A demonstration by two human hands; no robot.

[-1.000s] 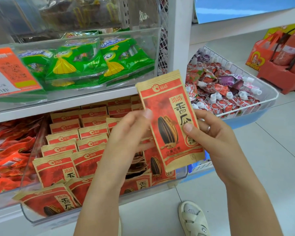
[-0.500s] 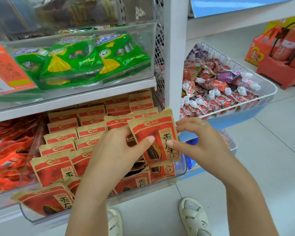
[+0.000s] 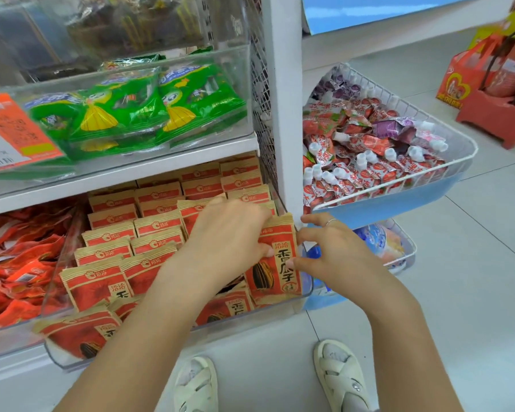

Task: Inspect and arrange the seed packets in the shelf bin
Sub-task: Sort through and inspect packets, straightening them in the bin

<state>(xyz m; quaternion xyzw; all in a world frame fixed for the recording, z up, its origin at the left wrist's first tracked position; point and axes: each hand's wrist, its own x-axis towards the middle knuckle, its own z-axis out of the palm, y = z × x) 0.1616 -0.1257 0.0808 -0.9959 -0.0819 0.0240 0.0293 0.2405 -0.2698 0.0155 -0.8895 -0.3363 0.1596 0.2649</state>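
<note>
Head view: both hands, left hand (image 3: 229, 233) and right hand (image 3: 336, 257), are pinching a flat red-and-tan paper seed packet (image 3: 275, 263) printed 香瓜子, lower centre, in the clear plastic bin (image 3: 308, 288).

The clear shelf bin (image 3: 305, 288) holds rows of seed packets (image 3: 158, 226); above it sits the snack-bag bin (image 3: 229, 55), right of it the wire basket (image 3: 464, 153) of pouches.

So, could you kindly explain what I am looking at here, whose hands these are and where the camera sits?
There is no machine: a person wears a camera on the head, looking down at their own bare hands. The left hand and right hand together hold a red and tan paper seed packet, upright at the right end of a clear plastic shelf bin holding rows of matching packets. Green snack bags sit on the shelf above; a white wire basket of pouches hangs to the right.
</note>
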